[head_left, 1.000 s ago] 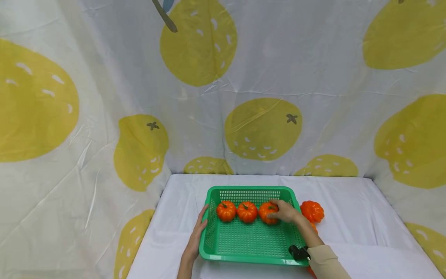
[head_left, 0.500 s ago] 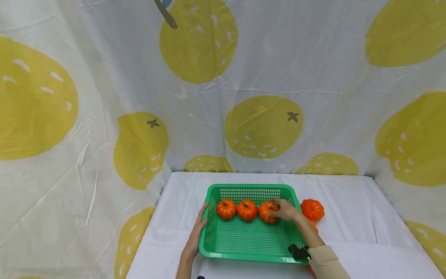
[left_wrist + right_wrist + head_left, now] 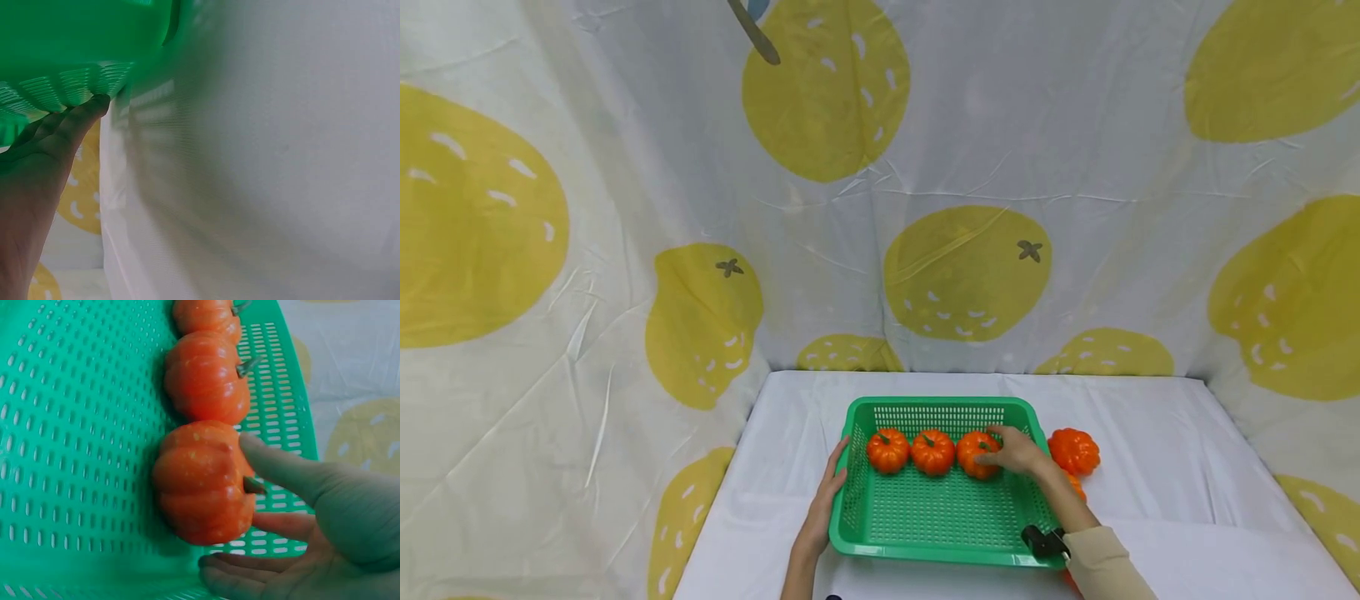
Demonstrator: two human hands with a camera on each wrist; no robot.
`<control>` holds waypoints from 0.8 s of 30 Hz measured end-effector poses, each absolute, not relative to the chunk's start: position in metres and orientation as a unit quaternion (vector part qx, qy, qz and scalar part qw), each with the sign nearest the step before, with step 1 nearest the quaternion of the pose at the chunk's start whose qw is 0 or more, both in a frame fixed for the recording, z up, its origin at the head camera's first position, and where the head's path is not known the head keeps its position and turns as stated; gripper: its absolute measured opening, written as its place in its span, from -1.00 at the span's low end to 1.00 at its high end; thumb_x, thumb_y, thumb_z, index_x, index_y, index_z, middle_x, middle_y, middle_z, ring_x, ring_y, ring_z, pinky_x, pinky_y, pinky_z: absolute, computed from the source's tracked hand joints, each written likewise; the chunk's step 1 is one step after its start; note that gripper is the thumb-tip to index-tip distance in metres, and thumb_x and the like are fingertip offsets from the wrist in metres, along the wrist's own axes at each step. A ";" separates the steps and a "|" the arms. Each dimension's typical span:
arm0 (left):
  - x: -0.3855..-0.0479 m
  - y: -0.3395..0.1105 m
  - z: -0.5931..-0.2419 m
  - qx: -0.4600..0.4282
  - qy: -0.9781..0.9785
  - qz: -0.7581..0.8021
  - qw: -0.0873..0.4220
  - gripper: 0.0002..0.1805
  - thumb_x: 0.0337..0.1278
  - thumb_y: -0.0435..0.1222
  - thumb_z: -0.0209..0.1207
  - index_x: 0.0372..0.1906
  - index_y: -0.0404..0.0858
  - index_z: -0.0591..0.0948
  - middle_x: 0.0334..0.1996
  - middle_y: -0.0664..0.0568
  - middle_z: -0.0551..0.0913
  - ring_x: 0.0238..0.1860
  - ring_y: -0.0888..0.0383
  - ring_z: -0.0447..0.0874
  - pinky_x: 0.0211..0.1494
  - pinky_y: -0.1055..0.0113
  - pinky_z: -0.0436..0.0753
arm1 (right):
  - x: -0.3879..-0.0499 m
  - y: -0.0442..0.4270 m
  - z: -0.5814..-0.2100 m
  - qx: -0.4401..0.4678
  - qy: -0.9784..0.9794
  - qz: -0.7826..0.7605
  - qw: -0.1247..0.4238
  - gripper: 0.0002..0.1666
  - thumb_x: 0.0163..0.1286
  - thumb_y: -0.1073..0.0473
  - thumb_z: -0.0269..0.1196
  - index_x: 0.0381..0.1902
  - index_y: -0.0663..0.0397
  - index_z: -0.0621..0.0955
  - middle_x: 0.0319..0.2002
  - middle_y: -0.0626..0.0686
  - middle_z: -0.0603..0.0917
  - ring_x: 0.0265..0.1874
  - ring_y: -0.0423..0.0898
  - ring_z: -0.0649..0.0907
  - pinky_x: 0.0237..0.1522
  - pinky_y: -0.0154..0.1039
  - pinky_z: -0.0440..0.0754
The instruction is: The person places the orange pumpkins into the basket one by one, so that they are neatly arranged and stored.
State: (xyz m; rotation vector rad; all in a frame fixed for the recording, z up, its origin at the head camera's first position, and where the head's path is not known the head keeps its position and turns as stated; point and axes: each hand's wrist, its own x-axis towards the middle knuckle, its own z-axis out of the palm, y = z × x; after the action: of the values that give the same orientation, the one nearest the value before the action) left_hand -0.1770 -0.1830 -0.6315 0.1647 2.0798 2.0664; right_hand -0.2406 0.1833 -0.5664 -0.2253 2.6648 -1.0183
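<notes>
Three orange pumpkins sit in a row along the far side of a green basket point(image 3: 947, 552): the left one point(image 3: 887, 451), the middle one point(image 3: 932, 452) and the right one point(image 3: 976, 454). My right hand point(image 3: 1018, 454) has its thumb and index finger on either side of the right pumpkin point(image 3: 203, 481); its other fingers extend below in the right wrist view. My left hand point(image 3: 822, 508) lies against the basket's left side, fingers extended; in the left wrist view its fingertips touch the slotted wall point(image 3: 75, 84).
Outside the basket's right side, an orange pumpkin-like piece point(image 3: 1073, 452) lies on the white-covered table point(image 3: 1165, 467), with more orange pieces partly hidden by my right forearm. A black device point(image 3: 1042, 542) is at my right wrist. Cloth printed with yellow fruit hangs behind and at both sides.
</notes>
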 end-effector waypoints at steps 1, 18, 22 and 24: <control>-0.177 -0.183 -0.632 0.054 0.704 0.701 0.103 -0.37 0.65 0.08 -0.30 0.68 0.19 -0.01 0.72 -0.04 -0.23 0.70 -0.25 -0.32 0.59 -0.41 -0.21 | -0.240 0.184 -0.565 -0.077 0.921 -0.356 0.139 -0.11 0.28 0.08 0.48 0.37 0.54 0.41 0.34 0.57 0.44 0.33 0.51 0.45 0.26 0.32 0.52; -0.175 -0.182 -0.633 0.057 0.712 0.694 0.089 -0.39 0.66 0.05 -0.32 0.67 0.23 0.01 0.72 -0.02 -0.19 0.70 -0.26 -0.29 0.58 -0.44 -0.18 | -0.193 0.248 -0.530 -0.100 0.871 -0.472 0.092 -0.11 0.54 -0.15 0.23 0.59 0.20 0.23 0.47 0.44 0.37 0.43 0.47 0.40 0.23 0.28 0.59; -0.175 -0.182 -0.632 0.056 0.717 0.691 0.077 -0.40 0.66 0.03 -0.32 0.67 0.22 0.02 0.72 -0.03 -0.16 0.70 -0.26 -0.27 0.58 -0.45 -0.19 | -0.186 0.266 -0.537 -0.088 0.881 -0.461 0.061 -0.14 0.54 -0.15 0.23 0.58 0.18 0.26 0.40 0.45 0.45 0.35 0.49 0.47 0.18 0.32 0.60; -0.174 -0.182 -0.633 0.056 0.716 0.691 0.077 -0.39 0.66 0.03 -0.32 0.67 0.22 0.01 0.72 -0.02 -0.16 0.70 -0.25 -0.27 0.59 -0.43 -0.19 | -0.182 0.276 -0.542 -0.078 0.889 -0.449 0.051 -0.14 0.54 -0.15 0.23 0.58 0.17 0.26 0.39 0.44 0.43 0.32 0.50 0.48 0.18 0.40 0.56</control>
State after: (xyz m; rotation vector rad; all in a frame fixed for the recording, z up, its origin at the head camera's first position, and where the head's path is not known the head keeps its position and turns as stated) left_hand -0.1745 -0.1819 -0.6330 0.1672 2.1465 2.0702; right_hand -0.1825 0.2759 -0.5418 -0.2374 2.7046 -1.3660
